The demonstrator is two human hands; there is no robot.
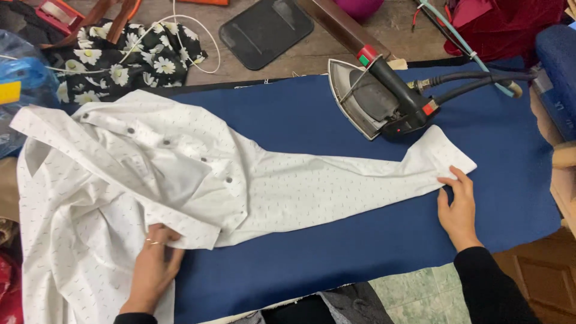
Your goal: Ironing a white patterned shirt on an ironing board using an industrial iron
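White cotton with small dark flecks covers most of what we see from the head camera: a shirt (150, 180) spread across a blue ironing pad (336, 240), which we take as our landmark. The body of the shirt lies bunched at the pad's left end and spills off its left edge, while one sleeve (336, 186) runs out flat along the middle of the pad toward its right end.

Our right hand (459, 210) rests near the pad's right end, fingers spread and flat, the fingertips pressing on the cuff (444, 156); it closes on nothing. Laid that way, it seems to pin the sleeve's end so the cloth stays stretched. Our left hand (153, 264) sits at the pad's left front, fingers curled onto a folded edge of the shirt body, apparently gripping it, though the fabric hides the fingertips. Together the two hands appear to keep the sleeve taut between them.

A steam iron (384, 99) stands tipped on its heel at the back of the pad, just behind the cuff, soleplate turned away from the cloth, likely so nothing scorches. Its hoses (480, 81) trail off over the pad's far right corner. Beyond the pad's back edge we see a black daisy-print cloth (126, 60) at the left and a dark flat mat (264, 30) near the middle.
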